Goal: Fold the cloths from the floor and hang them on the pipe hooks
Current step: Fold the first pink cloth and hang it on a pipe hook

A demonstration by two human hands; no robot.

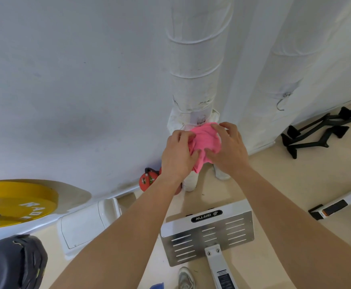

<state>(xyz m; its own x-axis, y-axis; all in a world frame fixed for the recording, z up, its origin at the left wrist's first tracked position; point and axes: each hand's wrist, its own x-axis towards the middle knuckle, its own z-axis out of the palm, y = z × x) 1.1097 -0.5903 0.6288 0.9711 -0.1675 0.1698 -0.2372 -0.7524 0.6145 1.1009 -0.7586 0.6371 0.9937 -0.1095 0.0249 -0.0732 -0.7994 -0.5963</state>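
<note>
The pink cloth [206, 140] is being gripped, bunched, by the left hand [178, 155] and right hand [229, 149] against the wrapped pipe [193, 69] just below its metal hook [201, 121], which could be missed, dropping the cloth.

Left hand [178, 155], right hand [230, 149] bare — grey sneaker [184, 277].

White wall [66, 80], beige floor [274, 174], yellow weight plate [14, 203].
</note>
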